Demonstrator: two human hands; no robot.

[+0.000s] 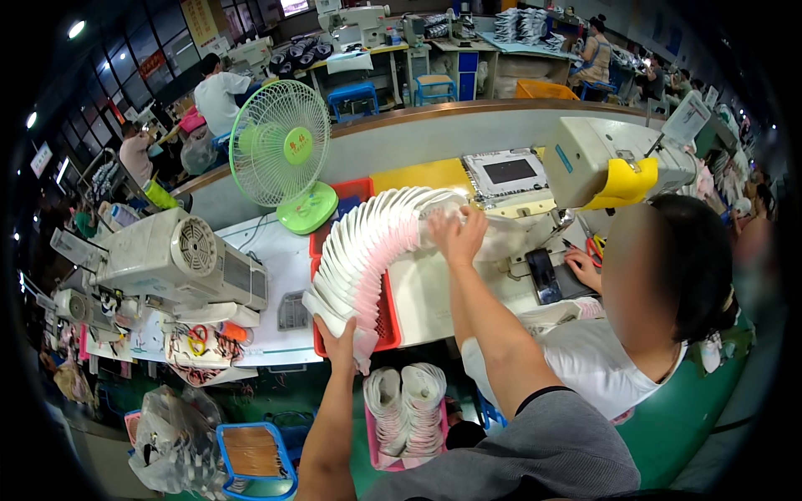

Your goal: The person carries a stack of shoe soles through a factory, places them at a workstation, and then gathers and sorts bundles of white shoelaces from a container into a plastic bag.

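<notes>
A long curved stack of nested white and pink shoe uppers (368,238) arches over red baskets (388,313) on the sewing table. My left hand (338,341) grips the stack's near end, thumb and fingers around it. At the far end, my right hand (466,235) is closed at the last uppers, its fingertips slightly blurred. Beside my right forearm, a co-worker's bare arm (461,313) comes up from a white sleeve; its hand is hard to tell from mine. The co-worker's other hand (585,269) lies near a dark phone (544,275) and scissors (596,249).
A sewing machine (622,163) with a yellow cover stands right, another machine (180,259) left. A green fan (292,154) stands behind the stack. Below the table are a pink crate (376,447) of stacked uppers and a blue-framed stool (255,451). The co-worker (606,351) sits close at right.
</notes>
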